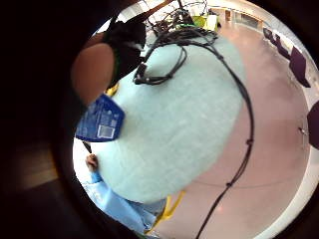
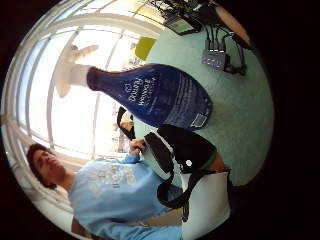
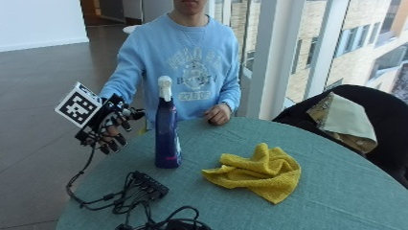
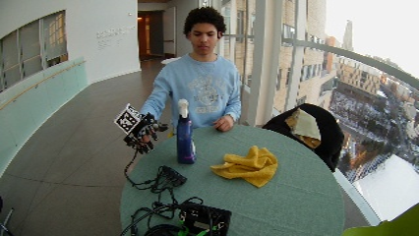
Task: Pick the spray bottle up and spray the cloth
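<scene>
Hand [image 3: 109, 125] beside round green table [image 3: 331, 191]

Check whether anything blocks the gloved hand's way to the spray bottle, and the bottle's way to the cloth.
Nothing visible does. The right hand hovers beside the bottle, apart from it, with only air between. The bottle stands upright on the table, and bare tabletop separates it from the yellow cloth. The cables lie nearer the camera, off both paths.

1. Spray bottle [image 3: 167, 134]: dark blue body, white trigger head, white lettering, pink band near base.
2. Cloth [image 3: 257, 171]: plain yellow.
3. Desk [image 3: 331, 191]: muted teal-green covering.
4. Right hand [image 3: 110, 125]: black glove.
5. Sweatshirt [image 3: 185, 57]: light blue, pale printed lettering across chest.
</scene>
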### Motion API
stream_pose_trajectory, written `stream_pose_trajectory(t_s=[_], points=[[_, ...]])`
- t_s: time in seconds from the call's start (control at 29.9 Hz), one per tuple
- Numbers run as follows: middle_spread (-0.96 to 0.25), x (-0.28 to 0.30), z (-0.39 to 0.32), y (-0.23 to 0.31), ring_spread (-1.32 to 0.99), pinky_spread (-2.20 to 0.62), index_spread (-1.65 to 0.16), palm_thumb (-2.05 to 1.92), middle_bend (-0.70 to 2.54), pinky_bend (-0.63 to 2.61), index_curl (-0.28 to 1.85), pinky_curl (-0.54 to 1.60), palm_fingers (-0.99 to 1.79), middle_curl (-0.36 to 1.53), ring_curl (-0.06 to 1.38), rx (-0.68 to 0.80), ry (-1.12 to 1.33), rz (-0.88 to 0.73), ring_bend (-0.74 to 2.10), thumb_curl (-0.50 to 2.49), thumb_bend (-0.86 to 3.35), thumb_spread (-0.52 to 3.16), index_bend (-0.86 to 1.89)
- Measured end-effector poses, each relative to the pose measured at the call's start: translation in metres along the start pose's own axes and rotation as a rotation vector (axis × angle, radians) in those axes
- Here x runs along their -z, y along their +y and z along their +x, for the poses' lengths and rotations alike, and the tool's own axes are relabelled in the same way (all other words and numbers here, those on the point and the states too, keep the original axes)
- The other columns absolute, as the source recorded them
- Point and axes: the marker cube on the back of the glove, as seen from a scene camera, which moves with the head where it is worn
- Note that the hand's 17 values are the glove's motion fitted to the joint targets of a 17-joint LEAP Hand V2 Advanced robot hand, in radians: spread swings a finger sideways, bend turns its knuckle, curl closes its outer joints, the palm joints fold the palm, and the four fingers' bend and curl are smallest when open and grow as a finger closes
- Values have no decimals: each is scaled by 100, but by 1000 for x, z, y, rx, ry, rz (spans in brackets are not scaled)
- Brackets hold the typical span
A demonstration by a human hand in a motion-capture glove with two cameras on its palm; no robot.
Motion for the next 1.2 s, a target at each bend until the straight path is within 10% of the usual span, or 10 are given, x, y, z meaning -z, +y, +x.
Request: stream_pose_trajectory(t_s=[1.2], points=[[-6,-74,-85,-38,1,26,-38,42,34,37,19,33,59,38,30,208,-416,222,39,26,-3,96,10]])
